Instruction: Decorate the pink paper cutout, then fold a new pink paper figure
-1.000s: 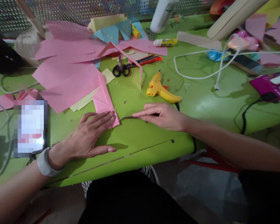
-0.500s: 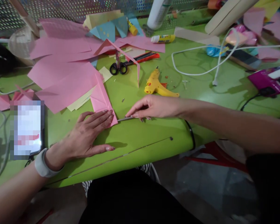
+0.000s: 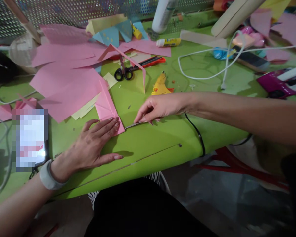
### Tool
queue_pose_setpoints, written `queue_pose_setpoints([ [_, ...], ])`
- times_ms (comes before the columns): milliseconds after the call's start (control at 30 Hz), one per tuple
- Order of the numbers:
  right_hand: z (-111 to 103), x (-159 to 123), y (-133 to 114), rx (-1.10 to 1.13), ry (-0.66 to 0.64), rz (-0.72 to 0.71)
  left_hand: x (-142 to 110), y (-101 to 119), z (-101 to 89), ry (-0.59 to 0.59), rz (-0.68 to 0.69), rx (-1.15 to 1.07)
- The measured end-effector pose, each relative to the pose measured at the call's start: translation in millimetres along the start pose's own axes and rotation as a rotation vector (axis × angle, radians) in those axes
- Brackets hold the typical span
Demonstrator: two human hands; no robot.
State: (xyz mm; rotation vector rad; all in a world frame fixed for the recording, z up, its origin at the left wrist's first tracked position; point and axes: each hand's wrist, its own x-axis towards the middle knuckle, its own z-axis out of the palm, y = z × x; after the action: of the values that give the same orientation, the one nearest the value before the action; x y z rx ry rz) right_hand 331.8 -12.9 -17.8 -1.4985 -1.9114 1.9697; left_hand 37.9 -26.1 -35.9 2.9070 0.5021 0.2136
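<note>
My left hand [image 3: 95,140] lies flat, fingers stretched, pressing the lower end of a folded pink paper [image 3: 107,103] onto the green table [image 3: 153,138]. The thumb rests apart from the paper, on the table. My right hand [image 3: 156,108] pinches a thin grey blade-like strip [image 3: 132,125] between thumb and fingers. The strip's far tip meets the folded paper's bottom right corner; whether it goes into the fold I cannot tell. Just behind the right hand lies a yellow glue gun [image 3: 160,86], its handle partly hidden by that hand.
Black-handled scissors [image 3: 123,73] and a bent pink strip [image 3: 135,61] lie beyond. Pink sheets [image 3: 66,79] pile up at the left, behind a phone [image 3: 32,138]. A glue stick [image 3: 168,42], a white cable [image 3: 202,78] and a black cord [image 3: 196,128] are further right.
The right forearm has swung up and away from the table's front edge, and the right hand now covers the glue gun's handle. My left hand still presses the paper.
</note>
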Motion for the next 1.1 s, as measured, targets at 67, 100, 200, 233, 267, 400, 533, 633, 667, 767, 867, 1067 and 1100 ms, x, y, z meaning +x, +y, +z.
queue_pose_setpoints([
  [67, 2, -2, 3, -0.015, 0.038, -0.028, 0, 0, 0.2, -0.003, 0.002, -0.002],
  [100, 4, -2, 4, -0.022, 0.054, -0.047, 0, 0, 0.2, -0.001, 0.004, -0.002],
  [200, 5, -4, 7, -0.048, 0.061, -0.092, -1, 0, 0.4, 0.003, 0.007, 0.003],
  [233, 5, -4, 8, -0.059, 0.058, -0.1, -1, 0, 0.6, 0.004, 0.007, 0.006],
  [267, 5, -5, 8, -0.07, 0.058, -0.103, -1, 0, 0.8, 0.004, 0.007, 0.009],
  [400, 8, -8, 10, -0.099, 0.088, -0.09, -3, -2, 2.3, 0.0, 0.003, 0.014],
  [533, 23, -15, 15, -0.059, 0.185, -0.087, -3, -3, 3.4, 0.023, 0.015, 0.015],
  [633, 35, -20, 20, -0.025, 0.24, -0.094, -3, -2, 3.2, 0.025, 0.015, 0.013],
  [667, 38, -22, 21, -0.02, 0.247, -0.09, -3, -2, 3.0, 0.026, 0.013, 0.012],
  [767, 47, -25, 22, -0.015, 0.281, -0.072, -2, -2, 3.0, 0.028, 0.003, 0.008],
  [867, 53, -28, 23, -0.039, 0.33, -0.081, -3, -1, 3.4, 0.023, 0.007, 0.009],
  [1067, 55, -36, 27, -0.047, 0.361, -0.063, -4, -2, 4.0, 0.035, 0.007, 0.001],
  [1100, 55, -37, 27, -0.037, 0.365, -0.057, -5, -2, 4.5, 0.034, 0.006, 0.002],
])
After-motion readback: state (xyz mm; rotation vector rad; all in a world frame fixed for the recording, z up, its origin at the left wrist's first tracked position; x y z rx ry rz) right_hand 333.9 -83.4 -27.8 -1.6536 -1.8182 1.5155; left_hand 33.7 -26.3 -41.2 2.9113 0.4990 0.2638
